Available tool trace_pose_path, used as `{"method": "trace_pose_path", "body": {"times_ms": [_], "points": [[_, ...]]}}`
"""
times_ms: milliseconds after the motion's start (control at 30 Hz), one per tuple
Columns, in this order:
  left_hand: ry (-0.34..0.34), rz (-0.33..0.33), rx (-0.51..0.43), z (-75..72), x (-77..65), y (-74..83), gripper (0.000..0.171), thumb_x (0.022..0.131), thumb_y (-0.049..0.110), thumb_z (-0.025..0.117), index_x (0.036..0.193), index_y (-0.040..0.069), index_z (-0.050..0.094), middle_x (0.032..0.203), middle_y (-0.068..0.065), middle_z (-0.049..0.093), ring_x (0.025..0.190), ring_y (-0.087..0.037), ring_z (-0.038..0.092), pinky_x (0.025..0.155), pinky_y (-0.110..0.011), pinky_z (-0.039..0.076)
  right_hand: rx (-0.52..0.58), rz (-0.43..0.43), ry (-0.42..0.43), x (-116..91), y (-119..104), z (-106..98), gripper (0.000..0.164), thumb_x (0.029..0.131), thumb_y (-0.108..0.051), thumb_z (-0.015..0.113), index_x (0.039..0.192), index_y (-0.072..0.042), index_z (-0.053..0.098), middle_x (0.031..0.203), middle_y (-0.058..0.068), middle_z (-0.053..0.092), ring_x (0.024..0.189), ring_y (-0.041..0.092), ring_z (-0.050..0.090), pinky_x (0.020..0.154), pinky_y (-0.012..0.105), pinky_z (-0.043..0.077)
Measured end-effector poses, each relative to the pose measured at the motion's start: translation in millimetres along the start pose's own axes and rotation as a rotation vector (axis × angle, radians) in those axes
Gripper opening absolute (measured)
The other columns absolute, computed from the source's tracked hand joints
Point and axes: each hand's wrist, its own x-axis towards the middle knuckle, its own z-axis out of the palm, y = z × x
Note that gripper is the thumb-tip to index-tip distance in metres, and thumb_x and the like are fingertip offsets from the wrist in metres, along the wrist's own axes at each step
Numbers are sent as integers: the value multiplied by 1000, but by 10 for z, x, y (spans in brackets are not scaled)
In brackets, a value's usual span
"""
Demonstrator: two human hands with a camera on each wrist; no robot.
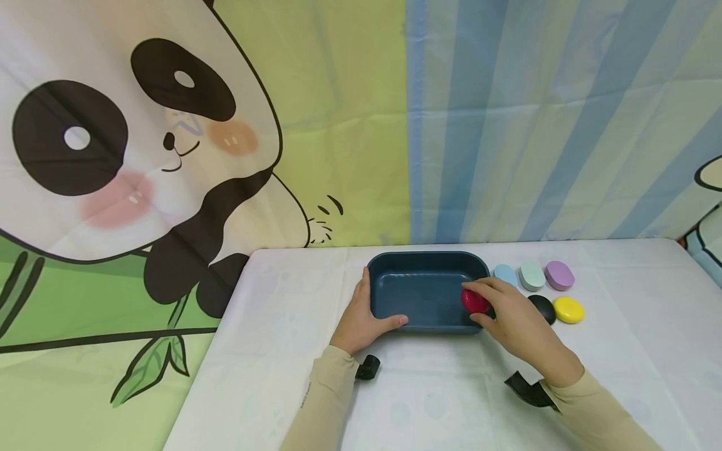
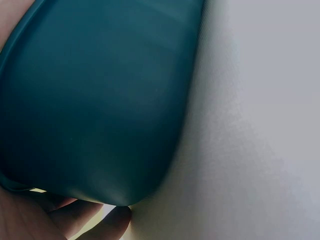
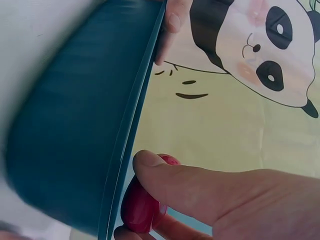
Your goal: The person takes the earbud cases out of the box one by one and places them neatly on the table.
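A dark blue rectangular plastic tray (image 1: 417,297) lies on the table, its outer wall (image 2: 100,110) filling much of the left wrist view. My left hand (image 1: 359,322) grips its left end, fingers along the side and thumb at the front rim. Between thumb and fingers, my right hand (image 1: 519,326) pinches a glossy red rounded piece (image 1: 475,301) at the tray's right end. That red piece (image 3: 140,207) shows close beside the tray rim (image 3: 131,110) in the right wrist view, partly hidden by the thumb (image 3: 170,182).
Right of the tray lie similar rounded pieces: light blue (image 1: 505,274), mint (image 1: 531,276) and purple (image 1: 559,275) behind, black (image 1: 543,309) and yellow (image 1: 569,310) in front. The right hand partly covers the black one. A panda-printed curtain (image 1: 350,125) hangs behind the white-covered table (image 1: 440,388).
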Motion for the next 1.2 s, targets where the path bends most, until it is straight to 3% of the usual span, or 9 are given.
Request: {"method": "trace_pose_path", "body": {"times_ms": [200, 400, 600, 867, 1200], "points": [[-3, -4, -3, 0, -10, 14, 130, 73, 69, 78, 162, 25, -6, 168, -1, 8, 152, -22, 18, 118, -50, 29, -17, -17, 48, -147, 44, -72, 54, 79, -4, 85, 129, -3, 65, 123, 18, 63, 96, 31, 64, 76, 45, 59], [-1, -3, -5, 1, -7, 14, 128, 74, 68, 78, 161, 29, -8, 168, 0, 8, 152, -22, 18, 118, -50, 29, -13, -41, 91, -272, 109, -99, 56, 76, -1, 86, 128, -3, 66, 122, 16, 63, 106, 36, 61, 80, 49, 58], [-5, 0, -14, 0, 4, 13, 129, 73, 70, 78, 160, 31, -10, 168, 2, 6, 152, -19, 16, 119, -48, 28, -34, -13, 65, -380, 206, -82, 59, 73, -2, 89, 127, -2, 66, 123, 19, 62, 108, 40, 59, 80, 50, 59], [-4, -4, -11, -1, 4, 26, 129, 74, 68, 78, 160, 31, -10, 168, 1, 6, 152, -20, 16, 119, -49, 29, -65, 17, 82, -522, 327, -46, 62, 69, -2, 91, 126, -1, 67, 115, 18, 65, 98, 35, 62, 75, 49, 60], [-2, -11, -9, -5, -1, 19, 129, 73, 69, 78, 160, 32, -10, 168, 1, 7, 152, -20, 16, 119, -49, 28, -78, 114, -13, -607, 438, 42, 58, 70, -5, 91, 122, 4, 67, 116, 25, 62, 101, 44, 60, 75, 55, 59]]}}
